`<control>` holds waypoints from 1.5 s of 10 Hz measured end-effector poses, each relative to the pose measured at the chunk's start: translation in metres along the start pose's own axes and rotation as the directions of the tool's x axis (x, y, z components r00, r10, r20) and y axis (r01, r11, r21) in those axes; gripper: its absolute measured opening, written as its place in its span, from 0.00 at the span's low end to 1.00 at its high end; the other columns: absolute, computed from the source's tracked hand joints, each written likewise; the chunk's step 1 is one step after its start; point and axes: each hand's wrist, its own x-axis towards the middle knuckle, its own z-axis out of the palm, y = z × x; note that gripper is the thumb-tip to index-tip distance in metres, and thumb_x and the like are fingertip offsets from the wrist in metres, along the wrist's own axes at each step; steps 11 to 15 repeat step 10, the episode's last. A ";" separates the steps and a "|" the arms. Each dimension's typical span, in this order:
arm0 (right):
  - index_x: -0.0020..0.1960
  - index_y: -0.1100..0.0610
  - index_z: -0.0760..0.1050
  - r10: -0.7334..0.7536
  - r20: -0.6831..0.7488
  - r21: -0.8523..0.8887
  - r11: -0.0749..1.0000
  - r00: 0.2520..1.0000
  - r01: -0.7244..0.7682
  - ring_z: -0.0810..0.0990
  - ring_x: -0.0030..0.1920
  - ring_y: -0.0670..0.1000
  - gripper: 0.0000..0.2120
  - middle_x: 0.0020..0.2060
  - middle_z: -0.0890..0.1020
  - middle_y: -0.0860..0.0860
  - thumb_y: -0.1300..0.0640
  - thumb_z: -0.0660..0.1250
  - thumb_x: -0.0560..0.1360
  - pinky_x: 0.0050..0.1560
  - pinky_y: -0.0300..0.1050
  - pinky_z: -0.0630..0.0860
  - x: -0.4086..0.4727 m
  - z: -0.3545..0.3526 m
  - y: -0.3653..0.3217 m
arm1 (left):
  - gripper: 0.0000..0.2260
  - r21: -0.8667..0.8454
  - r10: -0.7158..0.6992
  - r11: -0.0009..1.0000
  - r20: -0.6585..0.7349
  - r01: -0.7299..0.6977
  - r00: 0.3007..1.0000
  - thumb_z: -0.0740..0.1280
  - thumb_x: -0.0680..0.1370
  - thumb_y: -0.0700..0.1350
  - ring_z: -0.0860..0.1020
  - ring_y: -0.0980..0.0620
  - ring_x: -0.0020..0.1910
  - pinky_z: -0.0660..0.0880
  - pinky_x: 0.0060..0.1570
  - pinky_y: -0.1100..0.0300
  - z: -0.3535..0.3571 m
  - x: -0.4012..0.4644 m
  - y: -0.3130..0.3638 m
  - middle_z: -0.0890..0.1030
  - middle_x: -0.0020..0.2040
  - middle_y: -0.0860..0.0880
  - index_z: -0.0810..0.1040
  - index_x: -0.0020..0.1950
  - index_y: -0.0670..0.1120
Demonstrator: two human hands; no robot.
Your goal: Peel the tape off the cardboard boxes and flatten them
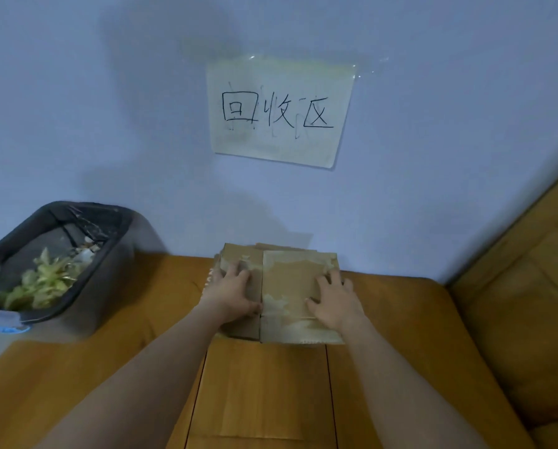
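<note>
A flattened brown cardboard box lies on top of a small stack of flat cardboard against the wall, its surface torn pale where tape came away. My left hand presses flat on its left panel, fingers spread. My right hand presses flat on the right panel, fingers spread too. A larger flat cardboard sheet lies nearer me on the wooden floor, under my forearms.
A dark bin lined with a bag and holding green scraps stands at the left. A paper sign with handwritten characters is taped to the blue wall. A wooden cabinet side rises at the right.
</note>
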 end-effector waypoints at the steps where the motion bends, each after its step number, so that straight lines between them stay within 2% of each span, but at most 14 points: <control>1: 0.73 0.54 0.59 0.014 0.043 0.037 0.999 0.999 -0.016 0.60 0.67 0.61 0.28 0.74 0.53 0.52 0.42 0.58 0.77 0.63 0.54 0.69 0.022 0.027 0.001 | 0.36 -0.007 -0.008 1.000 0.042 0.008 0.999 0.69 0.72 0.62 0.50 0.39 0.76 0.61 0.72 0.42 0.023 0.026 -0.017 0.49 0.79 0.53 0.59 0.76 0.52; 3: 0.75 0.54 0.56 0.030 0.091 0.063 0.997 0.995 -0.036 0.57 0.70 0.62 0.30 0.75 0.51 0.52 0.43 0.59 0.78 0.66 0.54 0.67 0.067 0.067 0.002 | 0.39 -0.019 -0.026 0.999 0.088 0.028 0.996 0.68 0.72 0.64 0.44 0.39 0.77 0.56 0.73 0.41 0.055 0.080 -0.036 0.45 0.79 0.54 0.57 0.77 0.53; 4: 0.76 0.54 0.55 0.023 0.099 0.079 0.996 0.995 -0.031 0.53 0.72 0.62 0.31 0.76 0.48 0.51 0.44 0.60 0.78 0.67 0.54 0.65 0.092 0.080 0.004 | 0.39 -0.042 -0.036 0.998 0.068 0.039 0.997 0.68 0.72 0.64 0.42 0.39 0.77 0.55 0.73 0.40 0.063 0.105 -0.045 0.44 0.79 0.55 0.55 0.78 0.54; 6: 0.78 0.53 0.52 0.015 0.104 0.172 0.985 0.994 -0.033 0.42 0.76 0.58 0.32 0.77 0.45 0.48 0.43 0.59 0.79 0.72 0.55 0.57 0.134 0.109 0.014 | 0.43 -0.075 -0.042 0.996 0.119 0.051 0.992 0.68 0.70 0.68 0.36 0.41 0.77 0.47 0.75 0.38 0.081 0.140 -0.063 0.41 0.79 0.57 0.49 0.78 0.60; 7: 0.78 0.51 0.49 0.035 0.116 0.191 0.980 0.993 -0.057 0.38 0.77 0.56 0.33 0.78 0.43 0.47 0.42 0.57 0.79 0.74 0.55 0.52 0.147 0.120 0.016 | 0.43 -0.029 -0.032 0.999 0.115 0.036 0.993 0.63 0.71 0.71 0.34 0.41 0.77 0.41 0.75 0.42 0.089 0.151 -0.070 0.38 0.79 0.55 0.45 0.79 0.60; 8: 0.79 0.49 0.45 0.051 0.138 0.153 0.985 0.989 -0.073 0.37 0.77 0.56 0.33 0.78 0.41 0.47 0.40 0.54 0.80 0.75 0.57 0.47 0.147 0.130 0.016 | 0.40 0.173 -0.023 0.985 0.065 0.012 0.998 0.54 0.75 0.72 0.34 0.41 0.77 0.37 0.75 0.44 0.098 0.150 -0.069 0.36 0.79 0.49 0.42 0.79 0.57; 9: 0.79 0.47 0.45 0.099 0.167 0.065 0.992 0.981 -0.112 0.39 0.77 0.57 0.32 0.78 0.42 0.47 0.38 0.52 0.80 0.74 0.60 0.46 0.143 0.116 0.012 | 0.37 0.282 -0.064 0.958 -0.004 0.062 0.998 0.54 0.78 0.67 0.42 0.42 0.78 0.42 0.75 0.44 0.095 0.140 -0.049 0.44 0.80 0.44 0.46 0.80 0.50; 10: 0.76 0.55 0.57 0.041 0.067 -0.042 0.998 0.997 -0.039 0.48 0.77 0.56 0.27 0.77 0.53 0.51 0.43 0.55 0.81 0.73 0.56 0.55 0.134 0.097 -0.005 | 0.28 0.280 -0.026 0.959 -0.089 0.050 0.996 0.60 0.80 0.60 0.59 0.43 0.74 0.58 0.71 0.48 0.087 0.123 -0.028 0.62 0.75 0.43 0.63 0.74 0.44; 15: 0.76 0.55 0.57 0.041 0.067 -0.042 0.998 0.997 -0.039 0.48 0.77 0.56 0.27 0.77 0.53 0.51 0.43 0.55 0.81 0.73 0.56 0.55 0.134 0.097 -0.005 | 0.28 0.280 -0.026 0.959 -0.089 0.050 0.996 0.60 0.80 0.60 0.59 0.43 0.74 0.58 0.71 0.48 0.087 0.123 -0.028 0.62 0.75 0.43 0.63 0.74 0.44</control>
